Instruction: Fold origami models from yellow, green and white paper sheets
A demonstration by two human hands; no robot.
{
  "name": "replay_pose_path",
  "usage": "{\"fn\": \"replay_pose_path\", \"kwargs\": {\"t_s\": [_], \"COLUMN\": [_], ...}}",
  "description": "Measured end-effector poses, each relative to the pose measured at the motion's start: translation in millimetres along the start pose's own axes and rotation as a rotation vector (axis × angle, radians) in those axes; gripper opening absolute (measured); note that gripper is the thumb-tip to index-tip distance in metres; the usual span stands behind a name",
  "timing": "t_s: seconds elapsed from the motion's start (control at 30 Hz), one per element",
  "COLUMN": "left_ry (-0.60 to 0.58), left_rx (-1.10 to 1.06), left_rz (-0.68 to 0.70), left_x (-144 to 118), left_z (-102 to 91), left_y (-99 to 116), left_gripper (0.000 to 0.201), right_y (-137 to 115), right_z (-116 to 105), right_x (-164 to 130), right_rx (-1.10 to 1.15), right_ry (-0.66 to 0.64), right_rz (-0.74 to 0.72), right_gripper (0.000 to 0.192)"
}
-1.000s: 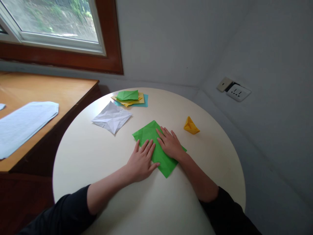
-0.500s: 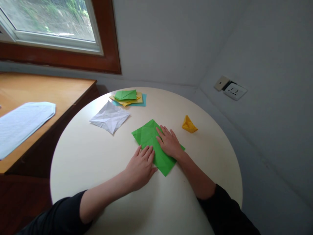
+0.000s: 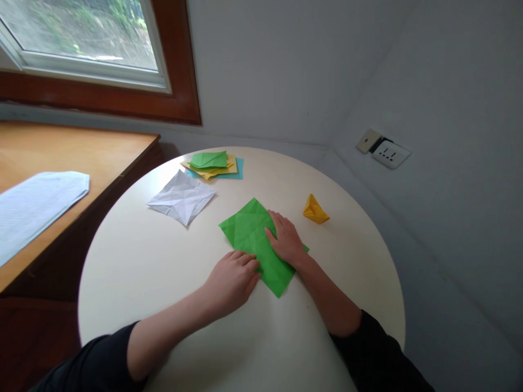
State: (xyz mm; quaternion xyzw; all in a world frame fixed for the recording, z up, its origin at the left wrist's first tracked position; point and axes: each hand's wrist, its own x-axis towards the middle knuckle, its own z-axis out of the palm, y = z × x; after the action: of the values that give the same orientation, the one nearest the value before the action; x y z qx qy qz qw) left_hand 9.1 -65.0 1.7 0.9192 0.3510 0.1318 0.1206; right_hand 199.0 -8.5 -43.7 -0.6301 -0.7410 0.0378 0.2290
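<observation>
Both hands rest on the creased green sheet (image 3: 253,234): right hand (image 3: 288,242) fingers flat, left hand (image 3: 232,277) fingers curled at its edge; folding barely begun.

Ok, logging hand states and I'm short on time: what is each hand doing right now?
Left hand: fingers curled, at the green paper's near edge, gripping nothing visible.
Right hand: open, flat on it.

A crumpled white paper sheet (image 3: 181,199) lies unfolded on the round cream tabletop (image 3: 347,261), near a small stack of coloured paper (image 3: 212,164) topped by a folded green piece. A yellow origami boat (image 3: 315,210) sits apart toward the wall. To the side, printed pages (image 3: 35,204) rest on a wooden desk (image 3: 93,155) under a wood-framed window (image 3: 87,51). A wall socket (image 3: 390,154) is mounted opposite.
</observation>
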Motion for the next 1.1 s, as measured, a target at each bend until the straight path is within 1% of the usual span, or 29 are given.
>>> {"fn": "replay_pose_path", "kwargs": {"t_s": [0.07,0.17,0.33,0.43,0.57,0.67,0.77,0.83,0.97,1.03,1.1], "left_ry": [0.049,0.087,0.034,0.035,0.118,0.198,0.246,0.251,0.262,0.316,0.391], "left_rx": [-0.013,0.012,0.03,-0.003,-0.064,-0.133,-0.287,-0.412,-0.702,-0.874,-1.018], "left_rz": [-0.052,-0.149,-0.282,-0.319,-0.331,-0.349,-0.342,-0.358,-0.482,-0.521,-0.542], "left_x": [0,0,4,7,8,9,10,11,15,17,18], "left_z": [1.2,0.3,-4.0,-4.3,-1.7,2.4,5.8,5.9,2.0,0.7,1.2], "left_y": [-3,-8,-16,-21,-26,-31,-36,-39,-43,-46,-49], "left_gripper": [0.025,0.027,0.038,0.043,0.041,0.037,0.034,0.035,0.041,0.041,0.043], "right_y": [1,2,3,3,6,7,6,4,4,5,5], "right_z": [-1,-1,-2,-6,-10,-11,-11,-10,-8,-7,-8], "right_x": [0,1,2,2,3,4,5,6,7,8,7], "right_rx": [0.039,0.076,0.171,0.32,0.555,0.654,0.752,0.836,0.986,1.012,1.037], "right_ry": [0.038,0.081,0.163,0.204,0.267,0.299,0.313,0.326,0.333,0.31,0.249], "right_rz": [-0.013,-0.01,0.0,0.052,0.181,0.226,0.244,0.257,0.284,0.311,0.335], "right_gripper": [0.051,0.05,0.046,0.041,0.035,0.033,0.033,0.032,0.032,0.034,0.039]}}
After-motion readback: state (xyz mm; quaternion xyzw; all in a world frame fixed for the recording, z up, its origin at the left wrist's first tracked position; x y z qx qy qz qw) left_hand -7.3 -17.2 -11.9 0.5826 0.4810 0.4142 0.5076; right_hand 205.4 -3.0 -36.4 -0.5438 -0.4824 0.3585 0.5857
